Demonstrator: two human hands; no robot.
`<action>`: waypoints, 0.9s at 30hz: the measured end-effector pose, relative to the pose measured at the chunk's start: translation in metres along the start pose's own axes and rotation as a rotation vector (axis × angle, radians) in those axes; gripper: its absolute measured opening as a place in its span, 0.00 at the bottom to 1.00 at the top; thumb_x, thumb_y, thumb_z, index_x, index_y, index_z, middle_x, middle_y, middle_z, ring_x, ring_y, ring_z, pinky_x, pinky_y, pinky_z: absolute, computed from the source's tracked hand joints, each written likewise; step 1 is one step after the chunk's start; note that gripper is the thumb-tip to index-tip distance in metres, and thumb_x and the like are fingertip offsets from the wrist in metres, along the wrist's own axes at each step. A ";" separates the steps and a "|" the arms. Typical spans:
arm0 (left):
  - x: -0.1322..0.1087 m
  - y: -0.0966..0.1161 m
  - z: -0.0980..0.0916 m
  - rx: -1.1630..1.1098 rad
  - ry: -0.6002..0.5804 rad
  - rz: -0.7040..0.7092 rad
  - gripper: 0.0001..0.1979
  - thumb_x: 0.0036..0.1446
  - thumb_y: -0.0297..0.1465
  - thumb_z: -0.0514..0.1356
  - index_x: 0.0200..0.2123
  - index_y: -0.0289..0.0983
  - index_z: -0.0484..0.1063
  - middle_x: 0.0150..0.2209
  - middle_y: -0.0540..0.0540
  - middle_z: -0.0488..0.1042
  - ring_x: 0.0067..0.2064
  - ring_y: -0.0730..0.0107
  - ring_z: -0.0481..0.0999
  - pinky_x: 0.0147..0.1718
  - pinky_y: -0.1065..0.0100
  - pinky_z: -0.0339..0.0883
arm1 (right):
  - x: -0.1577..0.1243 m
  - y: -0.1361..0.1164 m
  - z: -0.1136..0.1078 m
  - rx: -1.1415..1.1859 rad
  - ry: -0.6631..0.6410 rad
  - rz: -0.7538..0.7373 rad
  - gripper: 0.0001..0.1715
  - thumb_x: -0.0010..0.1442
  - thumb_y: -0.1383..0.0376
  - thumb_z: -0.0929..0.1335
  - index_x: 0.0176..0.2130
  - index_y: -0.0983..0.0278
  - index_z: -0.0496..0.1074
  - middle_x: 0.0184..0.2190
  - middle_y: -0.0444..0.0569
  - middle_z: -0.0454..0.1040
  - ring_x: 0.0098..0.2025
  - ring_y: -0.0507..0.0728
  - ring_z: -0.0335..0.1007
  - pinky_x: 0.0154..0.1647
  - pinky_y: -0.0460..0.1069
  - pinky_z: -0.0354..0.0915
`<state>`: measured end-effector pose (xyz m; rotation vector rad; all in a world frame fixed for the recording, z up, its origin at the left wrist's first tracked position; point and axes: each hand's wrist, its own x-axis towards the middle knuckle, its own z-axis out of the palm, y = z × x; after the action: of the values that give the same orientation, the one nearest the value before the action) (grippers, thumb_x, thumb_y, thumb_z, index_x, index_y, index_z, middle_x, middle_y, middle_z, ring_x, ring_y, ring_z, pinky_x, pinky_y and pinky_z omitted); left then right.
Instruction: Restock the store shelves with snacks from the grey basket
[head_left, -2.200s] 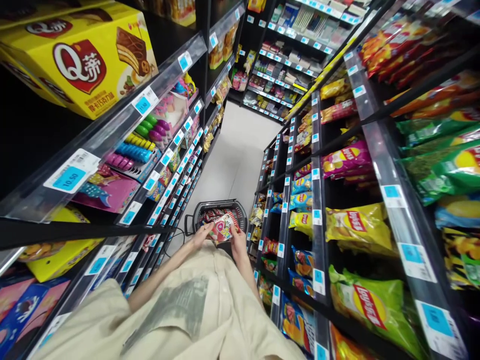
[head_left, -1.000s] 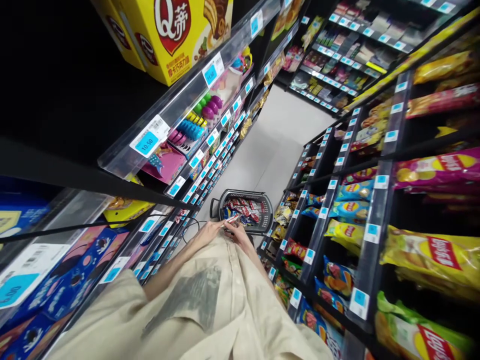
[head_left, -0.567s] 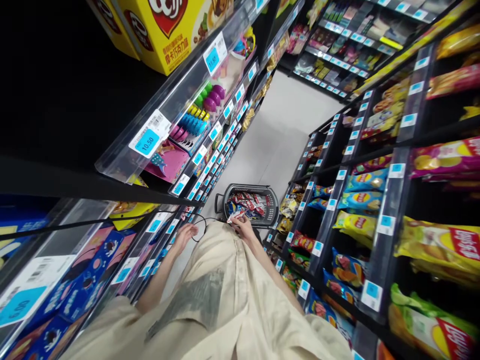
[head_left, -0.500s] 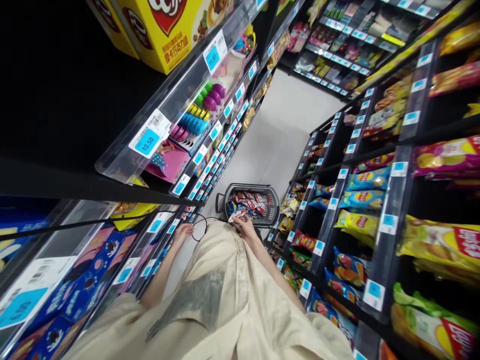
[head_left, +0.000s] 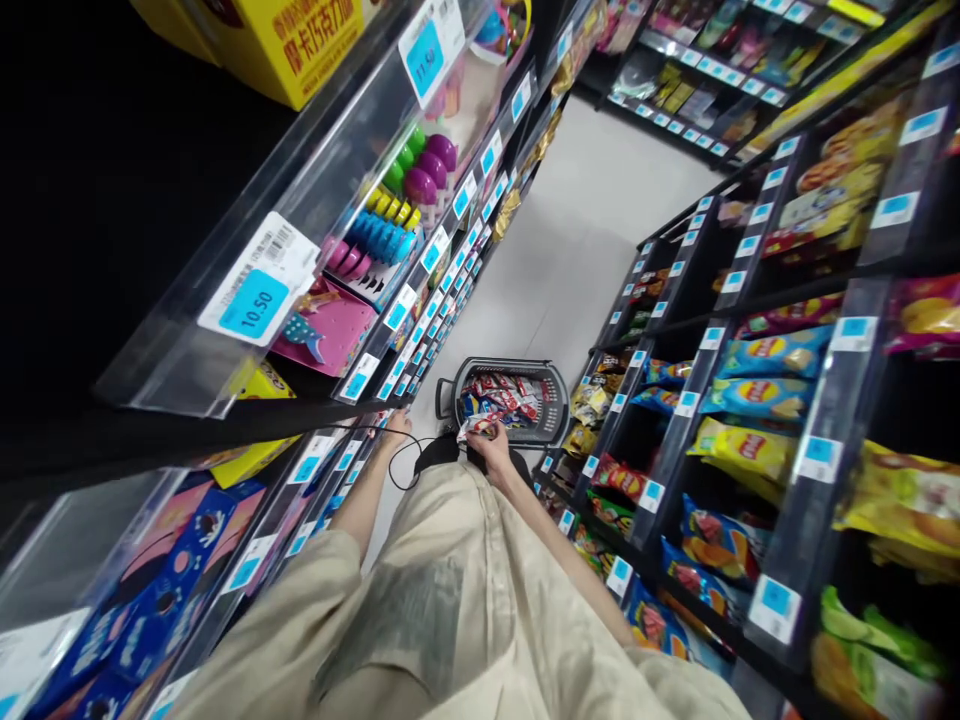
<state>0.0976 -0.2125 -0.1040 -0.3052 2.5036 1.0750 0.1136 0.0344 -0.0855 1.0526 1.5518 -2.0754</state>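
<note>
The right hand (head_left: 496, 452) has its fingers bent and closed around a small white-and-red packet (head_left: 478, 428), which sits by the near edge of a dark basket (head_left: 556, 395), toward that basket's left end. The basket stands on the pale floor (head_left: 570, 230) between two rows of shelves, its handle (head_left: 442, 398) sticking out on the left. Inside lie a heap of red-and-white packets (head_left: 514, 393) and some blue packaging (head_left: 474, 405) near the left end.

The left hand (head_left: 397, 426) is stretched out to the front edge of the left-hand shelves (head_left: 187, 445), low down. Its fingers are partly hidden, so I cannot tell how far they are spread or whether they have hold of anything. A black cord (head_left: 409, 440) loops just beside the left wrist. Blue chip bags (head_left: 765, 375) lie above yellow ones on the right-hand shelves (head_left: 806, 510).
</note>
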 end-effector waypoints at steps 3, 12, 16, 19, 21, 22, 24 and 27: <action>0.019 -0.008 0.016 0.049 0.039 -0.103 0.16 0.67 0.34 0.63 0.56 0.35 0.73 0.57 0.39 0.74 0.57 0.54 0.75 0.59 0.48 0.71 | 0.019 0.001 0.009 -0.025 -0.040 -0.067 0.41 0.32 0.67 0.81 0.46 0.58 0.67 0.48 0.46 0.76 0.40 0.56 0.77 0.47 0.53 0.73; 0.049 -0.050 0.056 0.239 0.056 -0.124 0.38 0.59 0.19 0.57 0.71 0.21 0.51 0.76 0.26 0.46 0.77 0.46 0.42 0.74 0.52 0.43 | 0.098 0.038 0.064 -0.163 -0.238 -0.122 0.38 0.35 0.69 0.79 0.46 0.56 0.67 0.41 0.43 0.77 0.41 0.56 0.77 0.49 0.54 0.75; 0.067 -0.054 0.068 0.418 0.105 -0.177 0.38 0.62 0.23 0.54 0.73 0.18 0.45 0.75 0.23 0.46 0.76 0.42 0.45 0.73 0.50 0.44 | 0.123 0.066 0.090 -0.227 -0.343 -0.232 0.36 0.40 0.65 0.79 0.48 0.56 0.68 0.46 0.44 0.77 0.44 0.57 0.77 0.53 0.55 0.75; 0.080 -0.054 0.074 0.484 0.117 -0.252 0.43 0.63 0.30 0.58 0.74 0.20 0.42 0.75 0.23 0.44 0.76 0.39 0.46 0.72 0.48 0.45 | 0.140 0.086 0.107 -0.227 -0.400 -0.296 0.39 0.41 0.64 0.79 0.52 0.57 0.67 0.51 0.47 0.76 0.45 0.57 0.78 0.55 0.56 0.75; 0.087 -0.055 0.078 0.505 0.148 -0.290 0.43 0.65 0.34 0.57 0.75 0.23 0.41 0.75 0.25 0.45 0.75 0.39 0.47 0.73 0.49 0.45 | 0.150 0.096 0.116 -0.214 -0.434 -0.352 0.39 0.44 0.65 0.78 0.55 0.59 0.67 0.53 0.49 0.74 0.47 0.57 0.77 0.57 0.57 0.74; 0.090 -0.056 0.079 0.509 0.173 -0.311 0.41 0.66 0.35 0.55 0.75 0.23 0.41 0.75 0.26 0.46 0.75 0.40 0.48 0.73 0.50 0.45 | 0.155 0.098 0.120 -0.211 -0.454 -0.380 0.39 0.45 0.65 0.77 0.56 0.59 0.67 0.54 0.49 0.73 0.47 0.57 0.77 0.58 0.57 0.74; 0.097 -0.057 0.082 0.516 0.221 -0.352 0.39 0.69 0.35 0.51 0.75 0.23 0.40 0.75 0.25 0.48 0.74 0.39 0.50 0.72 0.50 0.47 | 0.163 0.099 0.124 -0.219 -0.491 -0.437 0.39 0.47 0.65 0.76 0.57 0.60 0.67 0.55 0.50 0.72 0.48 0.57 0.77 0.57 0.56 0.74; 0.108 -0.059 0.086 0.530 0.231 -0.419 0.36 0.70 0.33 0.49 0.74 0.21 0.43 0.73 0.22 0.51 0.73 0.37 0.55 0.71 0.46 0.51 | 0.171 0.092 0.124 -0.262 -0.524 -0.507 0.39 0.49 0.64 0.76 0.58 0.61 0.66 0.57 0.52 0.69 0.50 0.57 0.75 0.55 0.54 0.74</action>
<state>0.0443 -0.1949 -0.2434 -0.7802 2.6337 0.2105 0.0160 -0.0855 -0.2564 -0.0015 1.8444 -2.1196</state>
